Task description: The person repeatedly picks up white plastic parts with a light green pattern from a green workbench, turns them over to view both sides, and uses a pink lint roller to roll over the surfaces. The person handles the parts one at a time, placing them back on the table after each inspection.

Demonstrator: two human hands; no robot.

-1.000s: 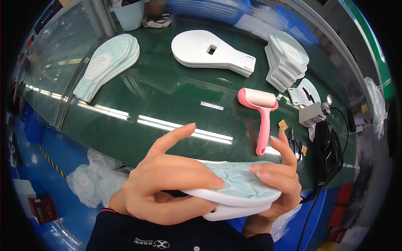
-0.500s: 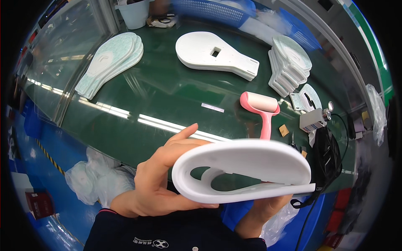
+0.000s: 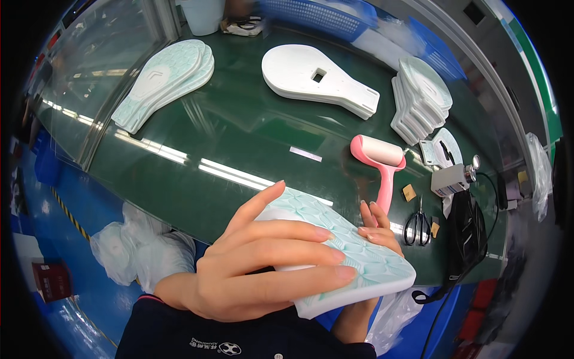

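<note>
Close in front of me both hands hold a white moulded part [image 3: 371, 263] with a pale green, leaf-like raised pattern facing up. My left hand [image 3: 257, 263] lies across its left side, the fingers spread over the patterned face. From the far right my right hand [image 3: 382, 233] grips the edge; part of that hand is hidden behind the piece. Just beyond lies a pink-handled roller [image 3: 387, 164] with a pale cylinder. Black-handled scissors [image 3: 418, 227] rest to the right of my right hand.
Paddle-shaped pieces stand stacked at the left [image 3: 164, 78], the middle [image 3: 299, 66] and the right [image 3: 421, 90] of the green table [image 3: 239, 131]. A flat-sided bottle [image 3: 448, 179] and a black bag [image 3: 469, 233] lie at the right. A blue basket [image 3: 323, 18] is at the back.
The white part has turned from its hollow edge-on side to its green patterned face. My left fingers now lie over it, and my right fingers have come into sight at its far edge.
</note>
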